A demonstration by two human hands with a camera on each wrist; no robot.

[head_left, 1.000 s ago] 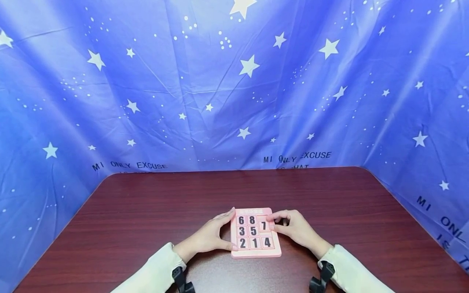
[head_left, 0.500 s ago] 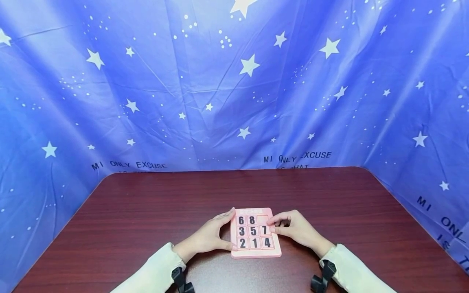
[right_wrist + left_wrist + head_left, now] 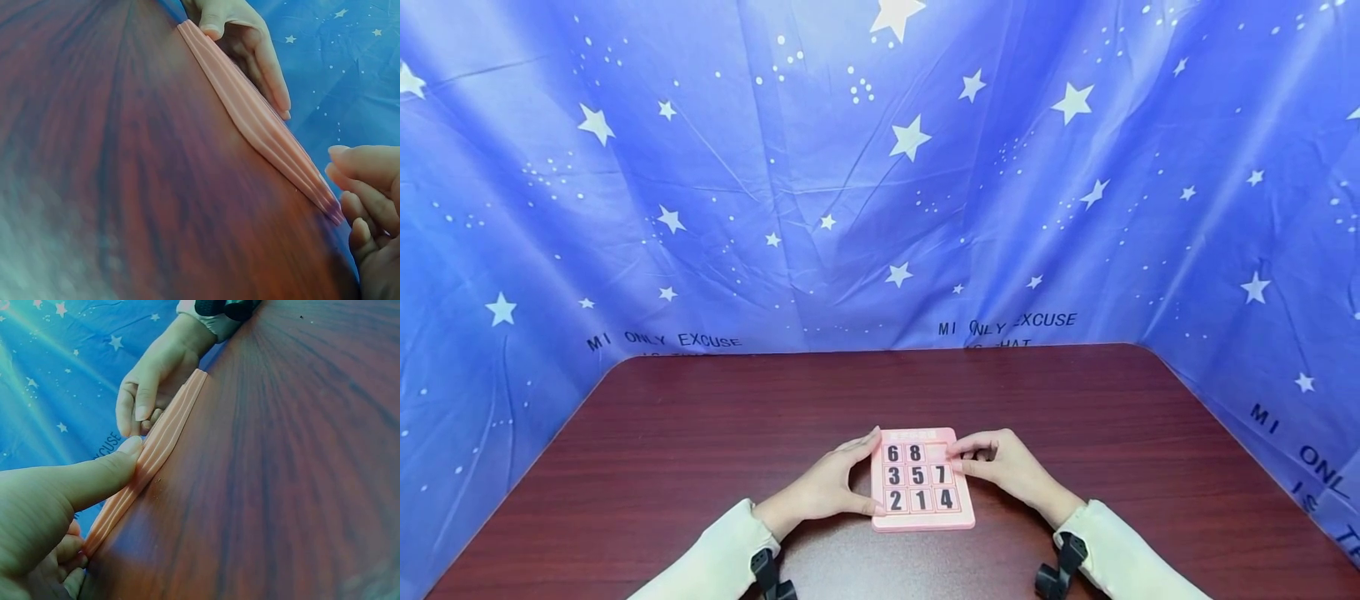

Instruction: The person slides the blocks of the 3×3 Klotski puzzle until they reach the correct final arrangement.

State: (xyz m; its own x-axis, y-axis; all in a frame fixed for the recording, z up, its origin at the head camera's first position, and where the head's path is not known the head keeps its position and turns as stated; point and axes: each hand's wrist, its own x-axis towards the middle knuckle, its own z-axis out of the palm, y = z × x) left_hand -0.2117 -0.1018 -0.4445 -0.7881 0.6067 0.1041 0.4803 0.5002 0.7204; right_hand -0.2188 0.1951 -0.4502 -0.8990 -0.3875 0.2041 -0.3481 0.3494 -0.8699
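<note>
A pink number slide puzzle (image 3: 922, 522) lies on the table. Its tiles read 6, 8 and a gap in the top row, 3, 5, 7 in the middle, and 2, 1, 4 at the bottom. My left hand (image 3: 823, 483) holds the board's left side, thumb at the lower corner and fingers along the upper edge. At the right edge, my right hand (image 3: 1007, 468) has its index fingertip over the gap and its thumb beside the 7 tile (image 3: 941, 474); the other fingers bend loosely. Both wrist views show the puzzle (image 3: 159, 447) edge-on, its ridged side (image 3: 250, 119) facing me.
The dark red wooden table (image 3: 737, 400) extends around the board on all sides. Blue cloth (image 3: 820, 167) printed with white stars hangs behind it and along both sides. A black wrist camera (image 3: 1062, 567) is strapped to each pale sleeve.
The 7 tile has slid down the right column into the middle row, uncovering the top right gap. My right fingertips shifted slightly with it; the left hand stays put.
</note>
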